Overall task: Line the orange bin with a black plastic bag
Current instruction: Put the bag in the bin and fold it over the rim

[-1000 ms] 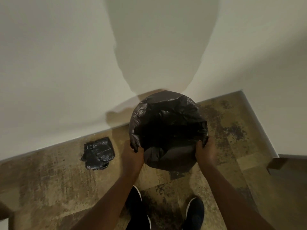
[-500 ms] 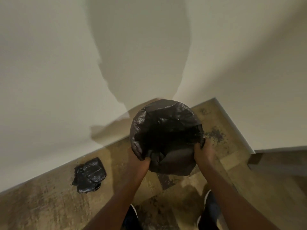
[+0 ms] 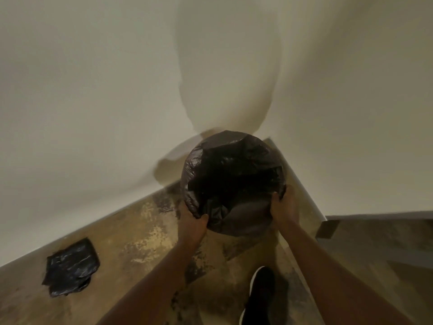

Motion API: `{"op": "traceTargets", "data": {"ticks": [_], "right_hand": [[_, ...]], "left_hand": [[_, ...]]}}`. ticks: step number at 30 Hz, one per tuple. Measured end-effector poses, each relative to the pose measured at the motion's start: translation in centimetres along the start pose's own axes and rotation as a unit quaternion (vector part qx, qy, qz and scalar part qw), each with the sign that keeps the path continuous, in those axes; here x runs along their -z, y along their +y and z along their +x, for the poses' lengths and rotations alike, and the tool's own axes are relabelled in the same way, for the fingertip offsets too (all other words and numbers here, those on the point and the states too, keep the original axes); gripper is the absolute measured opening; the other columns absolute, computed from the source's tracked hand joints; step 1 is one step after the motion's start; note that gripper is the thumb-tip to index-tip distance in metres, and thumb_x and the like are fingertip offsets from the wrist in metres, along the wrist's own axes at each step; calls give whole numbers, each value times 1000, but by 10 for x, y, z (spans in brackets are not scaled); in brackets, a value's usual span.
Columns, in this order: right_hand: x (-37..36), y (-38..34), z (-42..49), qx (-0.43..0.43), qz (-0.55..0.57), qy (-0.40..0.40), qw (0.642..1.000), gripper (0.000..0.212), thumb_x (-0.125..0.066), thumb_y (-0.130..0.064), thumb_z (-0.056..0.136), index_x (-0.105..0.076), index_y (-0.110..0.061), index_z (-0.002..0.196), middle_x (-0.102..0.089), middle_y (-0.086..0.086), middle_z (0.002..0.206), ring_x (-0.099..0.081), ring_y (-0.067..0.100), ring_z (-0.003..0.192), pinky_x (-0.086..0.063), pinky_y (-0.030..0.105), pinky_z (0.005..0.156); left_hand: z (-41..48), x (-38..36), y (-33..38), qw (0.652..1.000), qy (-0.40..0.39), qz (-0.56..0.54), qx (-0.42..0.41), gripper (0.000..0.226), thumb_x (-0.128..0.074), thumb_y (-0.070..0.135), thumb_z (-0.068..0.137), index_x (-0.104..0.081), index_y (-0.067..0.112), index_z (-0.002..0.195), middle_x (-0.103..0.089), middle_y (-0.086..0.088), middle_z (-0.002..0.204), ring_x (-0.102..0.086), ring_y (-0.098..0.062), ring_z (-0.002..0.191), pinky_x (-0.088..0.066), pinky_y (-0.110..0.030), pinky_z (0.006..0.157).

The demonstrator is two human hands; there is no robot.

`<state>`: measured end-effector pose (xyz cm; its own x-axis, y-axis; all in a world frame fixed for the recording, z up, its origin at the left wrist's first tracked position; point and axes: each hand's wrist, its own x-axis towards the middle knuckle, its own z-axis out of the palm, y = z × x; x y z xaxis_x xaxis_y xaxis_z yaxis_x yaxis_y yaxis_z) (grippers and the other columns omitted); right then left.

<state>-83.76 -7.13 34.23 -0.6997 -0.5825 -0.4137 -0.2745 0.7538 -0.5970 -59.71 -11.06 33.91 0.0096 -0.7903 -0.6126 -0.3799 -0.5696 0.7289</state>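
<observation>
The bin stands in the corner of the room, fully wrapped by a black plastic bag (image 3: pixel 234 184) that is folded over its rim and hangs inside; none of the orange shows. My left hand (image 3: pixel 193 222) grips the bag-covered rim at the near left, thumb hooked over the edge. On the near right side of the rim, my right hand (image 3: pixel 283 207) holds the plastic-covered edge with the fingers wrapped around it.
A folded pile of spare black bags (image 3: pixel 71 268) lies on the mottled brown floor by the left wall's skirting. White walls close in behind and right of the bin. My dark shoe (image 3: pixel 260 296) is below the right arm.
The view has swung and moved closer toward the corner. Both hands keep their grip on the rim, and the bin sits nearer the wall corner.
</observation>
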Motion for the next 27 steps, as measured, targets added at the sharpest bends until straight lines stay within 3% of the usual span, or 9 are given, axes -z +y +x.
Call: {"op": "traceTargets", "data": {"ticks": [4,6,9,13,20,24,27], "right_hand": [[28,24,60,-2,18,9,1000,37,-50,-17,107,-47,-2,141,-61,23,133,-59,42,123,-46,46,101],[38,37,90,-7,21,12,1000,38,-50,-17,107,-47,-2,142,-61,23,134,-58,42,124,-46,46,102],[44,60,134,-21,26,14,999,35,-50,-18,107,-47,-3,139,-63,22,126,-61,41,116,-44,38,89],[41,87,181,-37,33,16,999,35,-49,-17,106,-47,-3,137,-63,22,122,-61,41,111,-44,39,85],[23,121,235,-44,37,16,998,35,-48,-19,106,-46,-5,137,-57,9,108,-54,28,94,-41,37,79],[11,132,248,-54,45,10,997,37,-48,-20,106,-45,-5,140,-57,8,110,-55,27,97,-41,36,80],[4,140,255,-61,47,8,997,38,-46,-19,107,-43,-6,142,-57,10,114,-56,30,101,-40,36,80]], "left_hand": [[24,-69,17,1000,-1,9,-16,74,-72,7,86,-35,15,150,-53,-12,143,-54,-34,128,-47,-49,109],[40,-100,22,1000,-11,8,-22,72,-72,6,86,-36,16,148,-55,-12,142,-55,-34,128,-50,-53,106],[64,-141,24,999,-32,10,-20,74,-71,9,87,-33,16,150,-54,-13,143,-56,-35,128,-52,-56,103],[99,-185,22,999,-38,20,-18,72,-69,8,87,-33,15,149,-55,-12,140,-57,-35,125,-54,-56,101],[149,-228,10,996,-55,62,-16,67,-63,9,91,-30,16,149,-57,-13,135,-60,-36,117,-56,-41,90],[165,-236,4,995,-64,79,-13,69,-63,10,93,-27,16,152,-56,-15,138,-60,-38,120,-56,-55,97],[177,-241,-1,993,-83,83,-13,70,-63,10,94,-26,16,152,-54,-15,141,-59,-38,121,-55,-56,98]]}}
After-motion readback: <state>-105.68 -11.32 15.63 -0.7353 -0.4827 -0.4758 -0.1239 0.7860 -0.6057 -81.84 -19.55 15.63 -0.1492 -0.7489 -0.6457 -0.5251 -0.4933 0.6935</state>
